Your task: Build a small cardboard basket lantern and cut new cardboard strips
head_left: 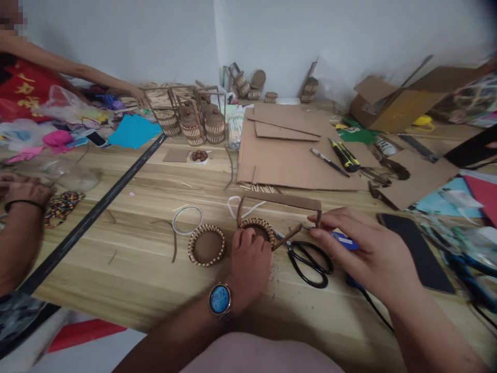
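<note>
My left hand [252, 256], with a watch on its wrist, has its fingers closed on a small round basket [267, 228] ringed with pale and dark short sticks. From that basket a brown cardboard handle [281, 201] of square-cornered shape leans to the right. Thumb and fingers of my right hand [363, 251] pinch the handle's right end. Black-handled scissors [308, 267] lie between my hands. Partly hidden under my right hand is a blue tool [344, 239]; a dark cord runs nearby. Left of my left hand lies a second round basket [207, 246], flat-bottomed and without a handle.
A white tape ring [187, 220] lies behind the second basket. Cardboard sheets [279, 155] carry a yellow-black cutter [345, 155] and a pen. Finished handled baskets [193, 129] stand farther back. A dark phone-like slab [415, 254] lies right. Other people's arms [23, 223] reach in at left.
</note>
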`<state>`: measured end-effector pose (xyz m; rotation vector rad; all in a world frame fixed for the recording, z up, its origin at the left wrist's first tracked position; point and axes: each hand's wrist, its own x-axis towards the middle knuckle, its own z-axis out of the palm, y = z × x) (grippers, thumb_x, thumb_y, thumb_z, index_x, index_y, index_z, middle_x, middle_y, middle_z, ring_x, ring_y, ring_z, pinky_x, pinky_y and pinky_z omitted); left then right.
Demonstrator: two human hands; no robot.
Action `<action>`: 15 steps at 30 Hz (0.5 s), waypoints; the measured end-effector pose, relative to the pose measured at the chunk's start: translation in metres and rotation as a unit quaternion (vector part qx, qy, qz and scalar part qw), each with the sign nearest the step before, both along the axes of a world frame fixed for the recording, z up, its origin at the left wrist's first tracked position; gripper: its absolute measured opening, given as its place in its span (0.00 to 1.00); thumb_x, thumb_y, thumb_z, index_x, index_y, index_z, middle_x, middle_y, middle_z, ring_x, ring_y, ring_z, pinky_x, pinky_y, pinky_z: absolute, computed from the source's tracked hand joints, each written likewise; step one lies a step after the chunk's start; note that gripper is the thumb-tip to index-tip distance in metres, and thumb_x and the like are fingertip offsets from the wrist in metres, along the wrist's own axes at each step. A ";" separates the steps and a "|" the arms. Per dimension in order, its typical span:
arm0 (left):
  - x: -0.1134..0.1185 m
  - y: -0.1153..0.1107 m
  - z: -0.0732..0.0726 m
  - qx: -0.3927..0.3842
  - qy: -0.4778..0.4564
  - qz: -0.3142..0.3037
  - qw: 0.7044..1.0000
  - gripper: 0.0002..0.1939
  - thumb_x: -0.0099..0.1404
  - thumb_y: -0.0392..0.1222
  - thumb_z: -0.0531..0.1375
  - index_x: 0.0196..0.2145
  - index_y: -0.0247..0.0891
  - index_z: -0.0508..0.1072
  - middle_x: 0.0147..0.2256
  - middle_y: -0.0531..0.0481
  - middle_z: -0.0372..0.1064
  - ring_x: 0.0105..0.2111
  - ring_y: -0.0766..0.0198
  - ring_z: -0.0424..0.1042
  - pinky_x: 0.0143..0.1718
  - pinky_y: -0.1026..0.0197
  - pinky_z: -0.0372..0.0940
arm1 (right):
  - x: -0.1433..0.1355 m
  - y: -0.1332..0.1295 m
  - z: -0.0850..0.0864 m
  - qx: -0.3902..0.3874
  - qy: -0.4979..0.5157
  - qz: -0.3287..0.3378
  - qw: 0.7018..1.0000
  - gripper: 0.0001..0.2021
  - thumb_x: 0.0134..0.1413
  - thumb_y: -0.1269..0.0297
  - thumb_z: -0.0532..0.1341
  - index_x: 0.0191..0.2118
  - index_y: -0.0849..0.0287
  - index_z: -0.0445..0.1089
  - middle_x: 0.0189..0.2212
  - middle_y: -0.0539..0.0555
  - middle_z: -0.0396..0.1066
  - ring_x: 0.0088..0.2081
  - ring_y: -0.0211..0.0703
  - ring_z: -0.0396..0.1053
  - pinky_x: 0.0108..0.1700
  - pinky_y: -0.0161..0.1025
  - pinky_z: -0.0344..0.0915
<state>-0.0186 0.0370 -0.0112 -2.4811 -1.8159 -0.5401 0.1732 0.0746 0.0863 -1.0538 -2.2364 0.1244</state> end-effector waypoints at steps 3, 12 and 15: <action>0.000 0.000 0.000 0.006 0.000 -0.001 1.000 0.05 0.65 0.40 0.63 0.31 0.38 0.75 0.33 0.47 0.73 0.45 0.51 0.64 0.50 0.47 0.57 | -0.007 0.002 -0.006 0.001 -0.013 -0.016 1.000 0.08 0.64 0.60 0.57 0.37 0.56 0.71 0.33 0.57 0.75 0.34 0.46 0.74 0.34 0.39 0.68; -0.004 -0.001 0.006 -0.006 -0.002 -0.016 1.000 0.06 0.66 0.39 0.61 0.32 0.37 0.75 0.33 0.47 0.74 0.44 0.52 0.64 0.48 0.48 0.59 | -0.015 -0.009 -0.046 -0.171 -0.065 -0.046 0.982 0.10 0.59 0.57 0.59 0.30 0.56 0.71 0.28 0.53 0.72 0.28 0.44 0.72 0.27 0.37 0.63; -0.005 0.000 0.010 -0.023 0.001 -0.024 0.999 0.06 0.66 0.39 0.62 0.31 0.36 0.74 0.33 0.47 0.74 0.43 0.52 0.64 0.47 0.48 0.60 | -0.023 -0.012 -0.059 -0.242 -0.019 -0.040 0.969 0.08 0.55 0.57 0.62 0.36 0.56 0.70 0.24 0.50 0.70 0.24 0.42 0.69 0.25 0.36 0.63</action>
